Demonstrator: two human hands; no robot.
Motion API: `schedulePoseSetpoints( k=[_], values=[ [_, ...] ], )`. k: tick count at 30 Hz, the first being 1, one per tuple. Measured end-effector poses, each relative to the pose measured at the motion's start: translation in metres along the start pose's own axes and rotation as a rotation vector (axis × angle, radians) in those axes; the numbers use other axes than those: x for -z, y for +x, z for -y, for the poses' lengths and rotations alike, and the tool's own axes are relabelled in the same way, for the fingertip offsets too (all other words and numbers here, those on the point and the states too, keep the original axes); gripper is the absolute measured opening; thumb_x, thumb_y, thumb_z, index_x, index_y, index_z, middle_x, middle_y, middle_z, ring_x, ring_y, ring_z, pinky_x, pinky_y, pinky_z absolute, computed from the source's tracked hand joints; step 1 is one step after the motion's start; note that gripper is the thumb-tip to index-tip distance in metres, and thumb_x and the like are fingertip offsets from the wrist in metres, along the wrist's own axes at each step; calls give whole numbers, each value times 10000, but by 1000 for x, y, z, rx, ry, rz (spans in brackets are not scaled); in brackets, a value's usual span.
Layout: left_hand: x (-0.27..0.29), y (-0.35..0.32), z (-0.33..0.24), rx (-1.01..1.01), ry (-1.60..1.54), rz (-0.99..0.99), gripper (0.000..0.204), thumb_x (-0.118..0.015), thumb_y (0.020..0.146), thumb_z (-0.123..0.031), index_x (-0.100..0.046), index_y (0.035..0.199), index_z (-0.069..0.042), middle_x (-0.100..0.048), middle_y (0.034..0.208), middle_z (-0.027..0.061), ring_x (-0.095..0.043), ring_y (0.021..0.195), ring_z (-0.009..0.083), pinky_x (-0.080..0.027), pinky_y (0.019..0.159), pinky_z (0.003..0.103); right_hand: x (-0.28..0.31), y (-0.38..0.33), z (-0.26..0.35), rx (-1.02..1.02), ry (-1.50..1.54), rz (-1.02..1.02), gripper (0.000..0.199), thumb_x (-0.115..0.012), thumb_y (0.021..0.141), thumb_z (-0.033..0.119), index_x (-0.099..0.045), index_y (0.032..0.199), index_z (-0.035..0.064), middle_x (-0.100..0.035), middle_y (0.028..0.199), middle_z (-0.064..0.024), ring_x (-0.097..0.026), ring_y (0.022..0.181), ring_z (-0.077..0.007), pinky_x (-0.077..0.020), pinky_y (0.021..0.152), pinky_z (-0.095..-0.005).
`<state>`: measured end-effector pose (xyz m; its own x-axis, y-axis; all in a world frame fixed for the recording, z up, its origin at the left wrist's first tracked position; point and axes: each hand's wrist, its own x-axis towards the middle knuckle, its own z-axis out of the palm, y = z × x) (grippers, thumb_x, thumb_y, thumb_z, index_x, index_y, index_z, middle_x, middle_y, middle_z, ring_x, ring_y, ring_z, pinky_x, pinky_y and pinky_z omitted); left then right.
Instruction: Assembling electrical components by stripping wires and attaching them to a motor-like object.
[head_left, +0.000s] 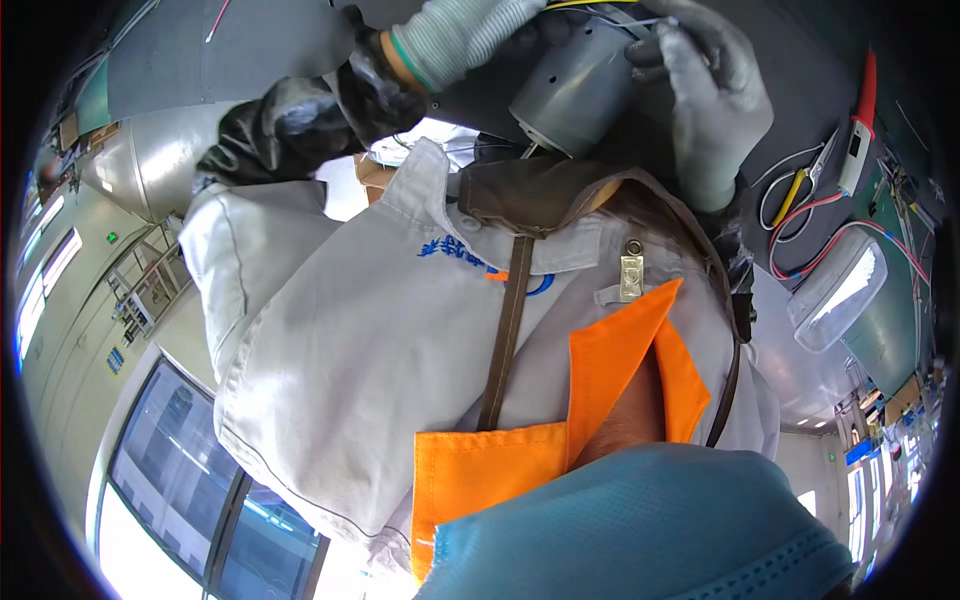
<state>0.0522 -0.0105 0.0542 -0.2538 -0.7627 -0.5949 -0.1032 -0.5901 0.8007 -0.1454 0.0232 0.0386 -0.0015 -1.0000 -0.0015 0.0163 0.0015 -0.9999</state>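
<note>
Top of frame, I log: grey cylinder [575,90]; gloved right hand [722,98], pinching thin pale strand [642,22]; gloved left hand [463,38], grip undeterminable.

I identify the site as a workshop — apparently one for electrical assembly. Indicators: on the dark worktop [250,45], toward its right edge, a red wire [812,206], a yellow-handled hand tool [791,195] and a red-and-white tool [859,135]; toward its near edge, a grey cylinder [572,92] beside a yellow wire [588,3]. Beyond — a metal frame [150,285], pale wall [72,335] and large windows [175,450].
</note>
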Motion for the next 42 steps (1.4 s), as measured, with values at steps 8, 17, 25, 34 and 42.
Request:
schedulePoseSetpoints(
  k=[8, 17, 25, 34, 42],
  values=[
    [-14, 24, 45, -491, -220, 11, 180, -686, 956, -37, -640, 1100, 60, -632, 919, -11, -541, 718, 20, -464, 638, 174, 9, 22, -5, -193, 290, -55, 321, -612, 969, -4, -602, 1288, -37, -717, 876, -78, -632, 629, -100, -499, 540, -231],
    [-20, 28, 38, -269, -415, 23, 169, -591, 966, 91, -638, 1125, 60, -632, 861, -14, -534, 690, 13, -434, 608, 161, 16, 21, -16, -149, 317, -31, 413, -611, 965, -3, -565, 1375, -19, -666, 759, -36, -602, 577, -98, -485, 521, -233],
    [25, 38, 50, -884, 99, 218, 446, -596, 986, -385, -635, 1127, 36, -662, 969, -4, -602, 846, 60, -501, 735, 224, 18, 23, -15, -249, 312, -31, 405, -597, 978, 18, -559, 1379, -24, -680, 840, -40, -619, 635, -87, -495, 535, -223],
    [0, 15, 31, -253, -253, 193, 323, -561, 1038, -248, -682, 1175, 18, -703, 1003, 7, -630, 851, 64, -504, 739, 219, 23, 10, -22, -150, 357, -25, 427, -602, 975, 17, -542, 1394, -37, -684, 891, -54, -634, 671, -101, -516, 575, -225],
    [11, 30, 59, -1010, 166, 105, 327, -531, 1051, -252, -691, 1140, 19, -711, 973, 24, -639, 899, 81, -524, 767, 261, 12, -10, -39, 214, 87, -121, 476, -590, 935, -58, -522, 1406, -66, -572, 1428, -158, -668, 739, -126, -572, 647, -269]
  ],
)
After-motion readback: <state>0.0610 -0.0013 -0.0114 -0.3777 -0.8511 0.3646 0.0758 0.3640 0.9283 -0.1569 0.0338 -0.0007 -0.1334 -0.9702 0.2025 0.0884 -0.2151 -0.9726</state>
